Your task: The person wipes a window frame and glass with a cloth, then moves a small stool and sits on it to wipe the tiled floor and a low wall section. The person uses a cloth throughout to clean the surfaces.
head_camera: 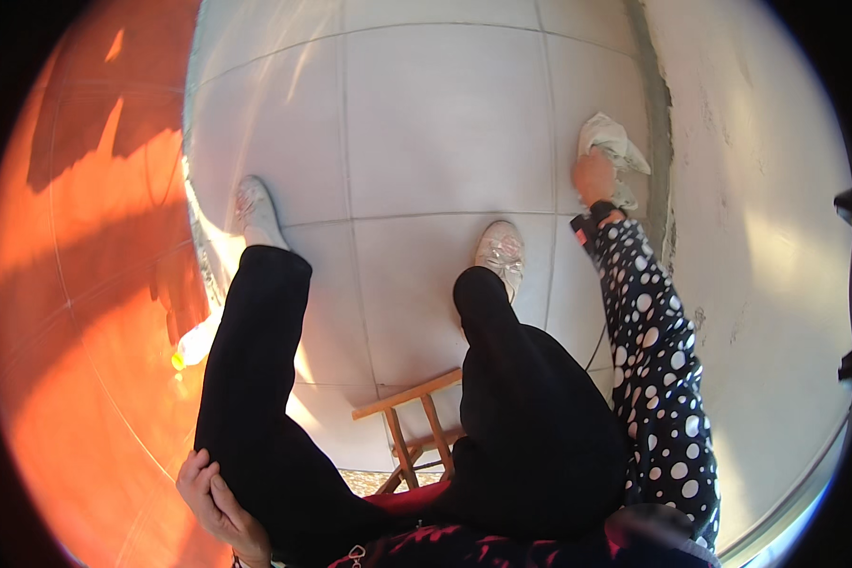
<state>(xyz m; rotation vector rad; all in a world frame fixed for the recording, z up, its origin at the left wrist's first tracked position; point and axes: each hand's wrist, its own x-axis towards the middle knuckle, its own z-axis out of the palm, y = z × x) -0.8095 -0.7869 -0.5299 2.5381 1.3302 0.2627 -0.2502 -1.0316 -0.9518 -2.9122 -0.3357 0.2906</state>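
My right hand (593,176), at the end of a black sleeve with white dots, presses on a crumpled white cloth (605,136) lying on the pale floor tiles near the wall's foot. A dark band is around that wrist. At the lower left, my left hand (216,497) rests against the outer side of my black-trousered left thigh, its fingers loosely bent; no object shows in it. Both of my shoes (500,248) stand flat on the tiles, wide apart.
A wooden stool or chair frame (406,395) is beneath and between my legs. Left of the pale tiles lies an orange-red sunlit tiled surface (113,284), with a bottle with a yellow cap (197,342) near my left leg. A pale wall (745,177) rises at the right.
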